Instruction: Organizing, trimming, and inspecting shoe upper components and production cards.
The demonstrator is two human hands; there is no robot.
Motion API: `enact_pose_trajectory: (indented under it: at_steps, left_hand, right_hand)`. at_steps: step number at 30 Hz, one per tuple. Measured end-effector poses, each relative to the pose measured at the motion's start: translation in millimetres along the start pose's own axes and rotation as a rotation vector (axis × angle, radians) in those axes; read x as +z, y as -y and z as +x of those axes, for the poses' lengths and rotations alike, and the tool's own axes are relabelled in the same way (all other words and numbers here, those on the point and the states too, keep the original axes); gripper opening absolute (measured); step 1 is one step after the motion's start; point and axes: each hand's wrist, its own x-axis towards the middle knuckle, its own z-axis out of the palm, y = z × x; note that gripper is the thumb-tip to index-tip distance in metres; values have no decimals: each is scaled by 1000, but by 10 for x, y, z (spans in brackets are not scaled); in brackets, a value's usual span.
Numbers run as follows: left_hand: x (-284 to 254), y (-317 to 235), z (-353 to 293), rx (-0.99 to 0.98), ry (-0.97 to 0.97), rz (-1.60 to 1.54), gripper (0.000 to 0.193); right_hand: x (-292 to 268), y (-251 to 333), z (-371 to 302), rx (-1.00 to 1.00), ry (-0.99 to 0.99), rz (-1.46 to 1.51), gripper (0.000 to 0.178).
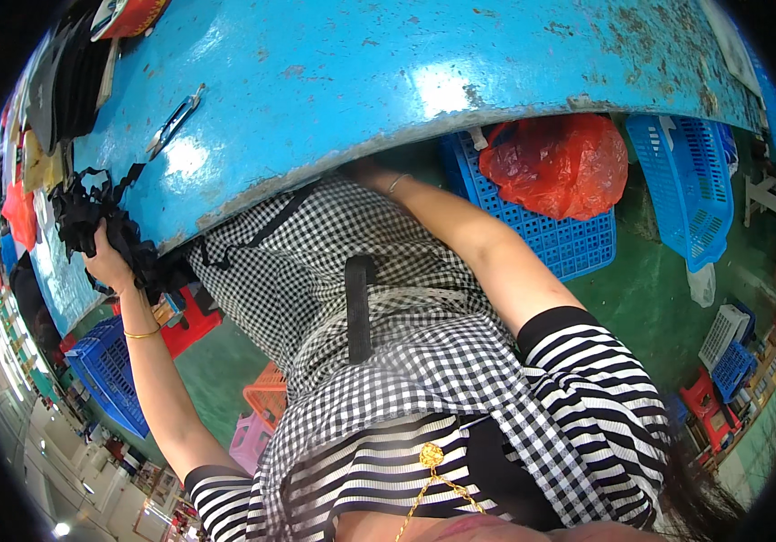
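At the table's left corner my left hand (110,262) is closed on a tangled bunch of black fabric strips (90,212). Part of the bunch lies over the blue table's edge, and some of it hangs below. My right hand (365,172) reaches under the front edge of the table, above my lap; its fingers are hidden there. A single short black strap (359,312) rests on my black-and-white checked apron (316,271). Thread snips (176,122) lie on the blue tabletop (316,81), beyond the bunch.
Black flat pieces (76,77) are stacked at the table's far left. Under the table on the right, a red plastic bag (555,167) sits in a blue crate (578,244), near another blue basket (691,190). Left below are a blue crate (108,375) and an orange basket (266,395).
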Motion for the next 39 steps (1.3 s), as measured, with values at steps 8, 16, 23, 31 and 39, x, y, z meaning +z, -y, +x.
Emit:
enact_pose_trajectory:
  at_steps: [8, 16, 23, 31, 39]
  left_hand:
    - [-55, 4, -54, 13, -27, 56, 35]
    - [3, -19, -56, 18, -71, 101, 37]
    - [0, -79, -100, 12, -62, 40, 36]
    - [24, 1, -72, -5, -7, -43, 37]
    - [-240, 98, 140, -176, 222, -477, 34]
  right_hand:
    - [-1207, -31, -502, 63, 74, -182, 35]
    - [-1530, 77, 104, 127, 118, -332, 36]
    - [-843, 176, -193, 160, 125, -449, 37]
    - [-1283, 1602, -1591, -50, 495, -1001, 34]
    - [-2874, 4232, -3140, -282, -877, -339, 48]
